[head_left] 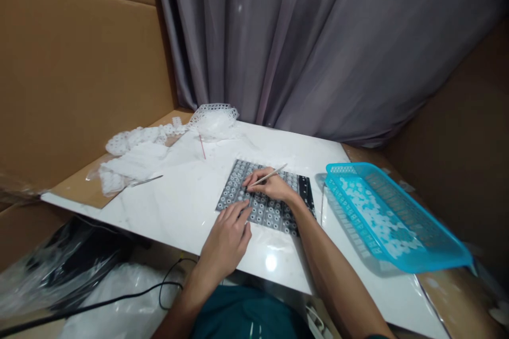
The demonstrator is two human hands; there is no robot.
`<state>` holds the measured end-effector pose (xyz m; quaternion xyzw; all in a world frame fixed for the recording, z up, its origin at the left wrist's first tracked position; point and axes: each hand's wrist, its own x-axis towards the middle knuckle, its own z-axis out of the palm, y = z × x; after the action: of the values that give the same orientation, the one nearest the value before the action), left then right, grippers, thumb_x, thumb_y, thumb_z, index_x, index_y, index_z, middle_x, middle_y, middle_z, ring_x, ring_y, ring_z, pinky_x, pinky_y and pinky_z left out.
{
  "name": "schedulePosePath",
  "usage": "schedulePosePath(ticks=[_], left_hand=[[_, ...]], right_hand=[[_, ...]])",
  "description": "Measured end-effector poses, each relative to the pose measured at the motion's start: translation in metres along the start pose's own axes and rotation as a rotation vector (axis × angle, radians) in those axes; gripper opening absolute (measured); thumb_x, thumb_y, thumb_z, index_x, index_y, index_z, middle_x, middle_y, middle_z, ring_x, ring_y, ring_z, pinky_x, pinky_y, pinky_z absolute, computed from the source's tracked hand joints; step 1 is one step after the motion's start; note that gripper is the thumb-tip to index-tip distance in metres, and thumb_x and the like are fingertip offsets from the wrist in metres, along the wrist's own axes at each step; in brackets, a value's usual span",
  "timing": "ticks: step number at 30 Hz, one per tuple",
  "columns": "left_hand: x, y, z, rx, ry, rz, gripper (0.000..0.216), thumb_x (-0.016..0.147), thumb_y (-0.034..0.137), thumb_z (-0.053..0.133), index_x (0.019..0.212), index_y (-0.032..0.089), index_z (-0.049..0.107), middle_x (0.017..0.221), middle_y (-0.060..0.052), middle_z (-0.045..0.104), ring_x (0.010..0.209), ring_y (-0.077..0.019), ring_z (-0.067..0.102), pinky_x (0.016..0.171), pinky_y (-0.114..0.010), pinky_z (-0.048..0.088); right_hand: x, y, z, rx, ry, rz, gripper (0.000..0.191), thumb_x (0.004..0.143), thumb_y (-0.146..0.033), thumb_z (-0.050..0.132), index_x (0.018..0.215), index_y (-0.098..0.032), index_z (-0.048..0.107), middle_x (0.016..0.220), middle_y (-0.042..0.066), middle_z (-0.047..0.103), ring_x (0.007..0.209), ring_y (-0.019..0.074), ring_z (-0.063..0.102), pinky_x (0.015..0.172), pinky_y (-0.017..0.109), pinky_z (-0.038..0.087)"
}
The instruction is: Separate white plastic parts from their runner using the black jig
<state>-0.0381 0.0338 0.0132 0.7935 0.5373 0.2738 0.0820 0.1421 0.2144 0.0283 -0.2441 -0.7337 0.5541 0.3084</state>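
A dark sheet (pixel 274 211) lies flat on the white table, with rows of small pale ring-shaped pieces over most of it. At its right side a black strip (pixel 305 190) shows bare of rings. My right hand (pixel 272 185) is closed round a thin pale stick (pixel 271 175), its lower tip down near the rings. My left hand (pixel 230 235) rests at the sheet's near left edge, fingers stretched out with the tips on it. What the stick's tip touches is too small to make out.
A blue plastic basket (pixel 433 264) with many small white pieces stands at the right. White perforated strips (pixel 137 143) and a clear plastic bag (pixel 214 119) lie at the back left. Metal tweezers (pixel 147 180) and a thin red stick (pixel 202 147) are nearby. Cardboard walls (pixel 79 63) flank the white table (pixel 170 222).
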Motion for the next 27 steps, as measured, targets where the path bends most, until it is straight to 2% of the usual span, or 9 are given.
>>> schedulePosePath(ticks=[4,11,19,24,27], left_hand=[[0.000,0.000,0.000,0.007,-0.007,-0.006,0.044,0.106,0.018,0.050,0.149,0.024,0.055,0.154,-0.012,0.059,0.144,-0.0305,0.054,0.119,-0.055,0.048],[-0.001,0.001,0.000,-0.005,-0.005,-0.001,0.045,0.105,0.017,0.050,0.149,0.024,0.055,0.154,-0.011,0.059,0.145,-0.0300,0.054,0.119,-0.055,0.048],[-0.001,0.001,-0.001,-0.002,-0.013,-0.001,0.045,0.105,0.017,0.050,0.149,0.024,0.054,0.155,-0.011,0.058,0.145,-0.0304,0.054,0.120,-0.054,0.047],[0.000,0.001,-0.001,0.000,-0.010,-0.008,0.045,0.105,0.017,0.050,0.149,0.024,0.055,0.154,-0.011,0.059,0.145,-0.0303,0.054,0.120,-0.055,0.048],[0.000,0.001,-0.001,0.002,-0.015,-0.007,0.045,0.105,0.016,0.050,0.149,0.024,0.055,0.156,-0.010,0.058,0.145,-0.0300,0.053,0.120,-0.055,0.047]], right_hand=[[0.001,-0.002,0.003,-0.086,-0.017,-0.059,0.025,0.082,-0.038,0.091,0.074,-0.019,0.077,0.096,0.011,0.084,0.102,0.0282,0.078,0.092,0.043,0.062],[0.001,0.001,0.001,-0.097,0.026,-0.015,0.023,0.082,-0.034,0.089,0.073,-0.019,0.073,0.099,0.010,0.084,0.096,0.0256,0.080,0.089,0.039,0.062],[0.001,-0.001,0.005,-0.229,0.048,-0.054,0.015,0.085,-0.026,0.084,0.074,-0.021,0.075,0.096,0.007,0.084,0.094,0.0265,0.081,0.086,0.037,0.061],[0.005,0.008,0.011,-0.143,0.200,-0.003,0.018,0.084,-0.030,0.085,0.074,-0.021,0.073,0.092,0.008,0.085,0.092,0.0264,0.080,0.085,0.037,0.062],[0.006,0.010,0.010,-0.053,0.294,-0.001,0.021,0.083,-0.033,0.086,0.074,-0.021,0.071,0.096,0.009,0.085,0.093,0.0259,0.080,0.088,0.038,0.062]])
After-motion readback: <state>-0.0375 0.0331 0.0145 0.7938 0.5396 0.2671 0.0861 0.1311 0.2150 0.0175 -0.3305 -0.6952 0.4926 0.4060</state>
